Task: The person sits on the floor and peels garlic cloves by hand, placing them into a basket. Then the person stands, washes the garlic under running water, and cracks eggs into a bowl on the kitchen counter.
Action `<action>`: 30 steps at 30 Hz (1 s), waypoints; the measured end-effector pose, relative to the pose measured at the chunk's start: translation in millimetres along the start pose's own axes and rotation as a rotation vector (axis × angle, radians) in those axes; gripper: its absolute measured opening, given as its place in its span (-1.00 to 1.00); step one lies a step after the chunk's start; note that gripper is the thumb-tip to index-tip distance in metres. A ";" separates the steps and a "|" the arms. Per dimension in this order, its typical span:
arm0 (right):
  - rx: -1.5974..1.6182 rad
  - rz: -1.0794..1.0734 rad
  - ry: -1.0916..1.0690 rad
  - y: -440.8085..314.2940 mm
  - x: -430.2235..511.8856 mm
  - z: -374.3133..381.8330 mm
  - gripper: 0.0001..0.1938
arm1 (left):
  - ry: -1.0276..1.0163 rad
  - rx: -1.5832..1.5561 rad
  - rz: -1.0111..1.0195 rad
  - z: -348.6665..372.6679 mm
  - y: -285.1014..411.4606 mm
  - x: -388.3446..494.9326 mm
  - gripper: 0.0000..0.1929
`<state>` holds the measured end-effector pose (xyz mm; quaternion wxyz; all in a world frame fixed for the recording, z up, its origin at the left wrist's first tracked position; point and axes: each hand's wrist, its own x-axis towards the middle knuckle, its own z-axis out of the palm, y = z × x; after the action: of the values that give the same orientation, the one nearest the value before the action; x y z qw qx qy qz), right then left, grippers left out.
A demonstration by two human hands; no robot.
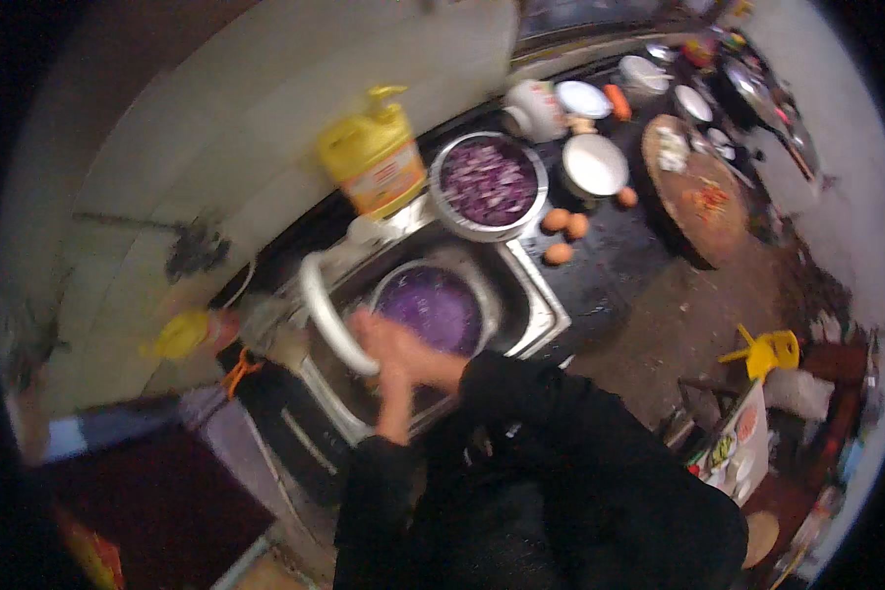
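Note:
Both hands are over a steel sink [538, 313], blurred and pressed together beside the curved white faucet [328, 317]. My right hand [417, 358] reaches in from the right and overlaps my left hand [392, 394], which comes up from below. Their fingers merge in the blur, and nothing held shows between them. Within the sink, just beyond the hands, sits a round metal bowl [377, 295] of purple liquid [431, 306]. Whether water is running from the faucet cannot be made out.
Behind the sink stand a yellow pump jug [372, 158] and a metal bowl [442, 214] of chopped purple vegetable [487, 184]. Several brown eggs [558, 254] lie on the black counter [597, 280], near a white bowl [595, 166]. Farther right is a round wooden chopping board [697, 158].

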<state>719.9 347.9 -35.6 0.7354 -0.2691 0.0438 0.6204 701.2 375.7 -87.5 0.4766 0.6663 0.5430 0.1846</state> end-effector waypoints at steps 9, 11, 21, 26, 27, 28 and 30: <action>0.459 0.000 -0.018 -2.0 -4.0 8.8 -0.48 | -0.290 -1.454 0.008 -80.7 30.8 -12.6 -0.04; 0.470 0.033 0.081 -5.1 -6.9 10.5 -0.46 | -0.027 -1.535 -0.228 -81.5 46.0 -24.2 -0.04; -0.400 -0.337 0.117 2.6 -10.3 -2.8 -0.55 | -0.495 -1.915 -0.190 -53.6 -11.3 -20.9 -0.59; -0.427 -0.456 0.205 -28.8 -9.8 -14.4 -0.55 | -0.110 -1.593 -0.481 -35.4 24.5 -20.7 -0.71; -0.564 -0.477 0.216 -30.6 -9.2 -16.2 -0.54 | -0.112 -1.531 -0.512 -31.5 33.4 -22.4 -0.74; -0.700 -0.494 0.224 -30.8 -6.9 -17.1 -0.54 | -0.127 -1.378 -0.521 -35.5 61.9 -32.6 -0.75; -0.806 -0.488 0.210 -24.0 -3.1 -14.9 -0.53 | -0.122 -1.085 -0.218 -21.7 33.0 -23.4 -0.62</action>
<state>745.7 336.4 -38.9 0.6882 -0.5965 -0.1905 0.3665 694.7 365.5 -43.2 0.7983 0.2750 0.4071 0.3484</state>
